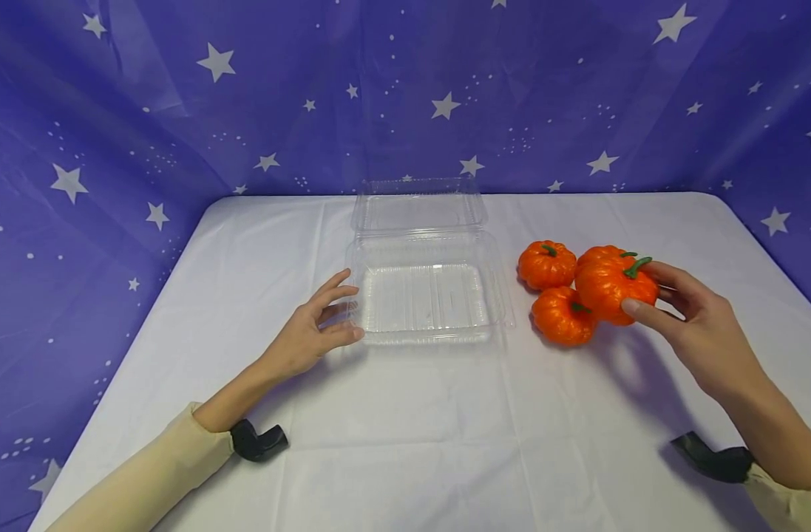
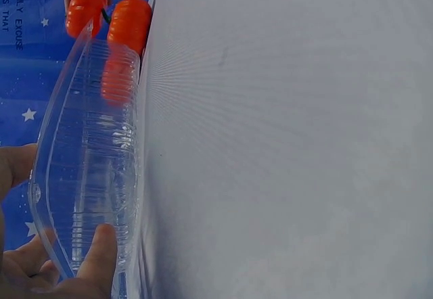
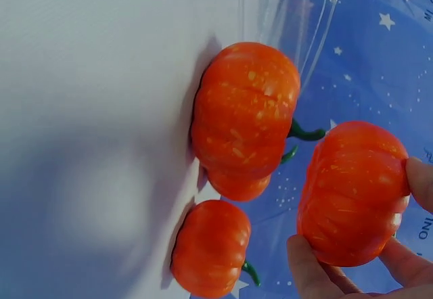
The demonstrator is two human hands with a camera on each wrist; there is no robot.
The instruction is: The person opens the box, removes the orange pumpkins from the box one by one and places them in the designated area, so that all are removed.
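Note:
My right hand [image 1: 704, 332] grips an orange toy pumpkin [image 1: 614, 290] with a green stem, thumb on its near side. In the right wrist view this held pumpkin [image 3: 355, 194] is raised off the white cloth. Three more pumpkins sit together on the table: one at the back left [image 1: 547, 265], one in front [image 1: 563, 316], and one [image 1: 603, 255] partly hidden behind the held pumpkin. A clear plastic clamshell box [image 1: 421, 295] lies with its lid [image 1: 418, 203] folded back. My left hand [image 1: 305, 329] is at the box's left side, its fingers spread around the edge.
A white cloth covers the table [image 1: 405, 443]. Behind it and along both sides hangs a purple-blue curtain [image 1: 378, 89] with white stars. Black wrist mounts [image 1: 259, 442] stick out from both sleeves.

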